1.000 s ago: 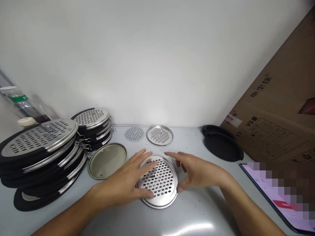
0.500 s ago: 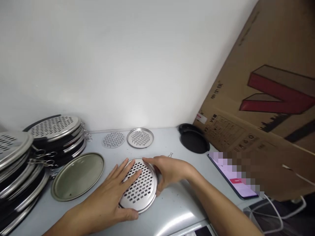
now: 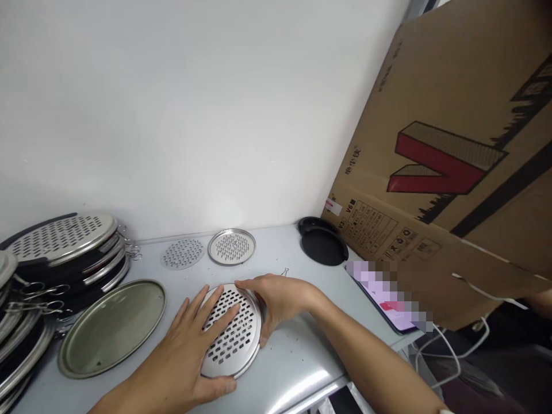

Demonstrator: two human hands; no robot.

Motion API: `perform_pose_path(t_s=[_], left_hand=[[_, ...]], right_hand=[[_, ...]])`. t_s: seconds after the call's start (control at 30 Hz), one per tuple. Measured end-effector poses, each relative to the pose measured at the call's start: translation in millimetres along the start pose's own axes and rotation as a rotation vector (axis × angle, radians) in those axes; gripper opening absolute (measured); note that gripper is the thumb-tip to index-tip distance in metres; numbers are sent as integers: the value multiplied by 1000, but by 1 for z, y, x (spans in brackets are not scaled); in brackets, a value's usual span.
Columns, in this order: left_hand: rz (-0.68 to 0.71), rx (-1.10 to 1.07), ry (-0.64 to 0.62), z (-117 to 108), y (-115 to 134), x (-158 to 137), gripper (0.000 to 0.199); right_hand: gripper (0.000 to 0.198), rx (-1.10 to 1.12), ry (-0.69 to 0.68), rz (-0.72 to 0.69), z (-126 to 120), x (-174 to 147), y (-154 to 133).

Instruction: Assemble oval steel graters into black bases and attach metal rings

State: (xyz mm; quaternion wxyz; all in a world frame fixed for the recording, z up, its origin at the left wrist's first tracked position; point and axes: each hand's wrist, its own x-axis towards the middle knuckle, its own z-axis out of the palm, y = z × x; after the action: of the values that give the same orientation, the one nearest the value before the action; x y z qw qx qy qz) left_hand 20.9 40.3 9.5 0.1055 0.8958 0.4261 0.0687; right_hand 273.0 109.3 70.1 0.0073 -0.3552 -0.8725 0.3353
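Observation:
A round perforated metal plate (image 3: 237,332) with slot-shaped holes and a shiny rim lies on the table before me. My left hand (image 3: 190,336) rests across its left side, fingers spread flat over the holes and thumb along the front edge. Curled around the far right rim is my right hand (image 3: 278,302), gripping the plate's edge between thumb and fingers. What lies under the plate is hidden. A small wire clip end (image 3: 285,271) pokes out behind my right hand. To the left sits a plain olive-coloured round lid (image 3: 114,328).
Stacks of slotted round plates (image 3: 64,236) with black parts and wire clips stand at left. A thin perforated disc (image 3: 183,253) and a rimmed one (image 3: 232,247) lie near the wall. Black round dishes (image 3: 323,246), a phone (image 3: 383,299) and a large carton (image 3: 431,230) are at right.
The camera view has turned slightly to the right, so everything appears shifted left. Both hands keep nearly the same placement on the perforated plate.

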Motion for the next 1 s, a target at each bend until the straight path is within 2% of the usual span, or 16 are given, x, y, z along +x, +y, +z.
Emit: perform_pose_path(t_s=[0.1,0.27,0.37,0.47,0.53,0.57,0.63,0.67,0.7,0.73,0.8,0.87,1.0], left_hand=[[-11,24,28,3,1,2,91],[-21,39,30,2,5,2,87],[-40,28,18,1,6,3,89],[-69,19,9,-1,7,4,91],[-88,9,12,-4,7,5,92],[-92,0,10,-5,6,5,92],[-84,-14,-5,-7,2,3,92],[-73,-16,-11,-7,-1,2,93],[-61,-15,-11,-6,-5,1,95],[-54,-12,1,-5,-8,-1,97],[-59,5,54,-1,-14,-3,102],[-77,33,112,2,-17,-5,104],[-78,68,153,4,-15,-5,100]], right_hand=[[106,1,11,3,-1,0,0],[100,13,4,-19,1,0,2],[106,-1,27,-20,4,1,2],[101,-6,4,-2,-1,-2,3],[92,20,65,39,-13,-10,10],[86,27,166,84,-22,-17,16],[65,-13,532,259,-42,-33,36],[54,-99,763,453,-52,-43,48],[45,-194,951,707,-61,-52,62],[42,-229,1031,850,-68,-61,77],[43,-236,1072,1023,-75,-77,106],[42,-202,1054,1149,-74,-87,131],[36,-145,997,1287,-64,-87,162]])
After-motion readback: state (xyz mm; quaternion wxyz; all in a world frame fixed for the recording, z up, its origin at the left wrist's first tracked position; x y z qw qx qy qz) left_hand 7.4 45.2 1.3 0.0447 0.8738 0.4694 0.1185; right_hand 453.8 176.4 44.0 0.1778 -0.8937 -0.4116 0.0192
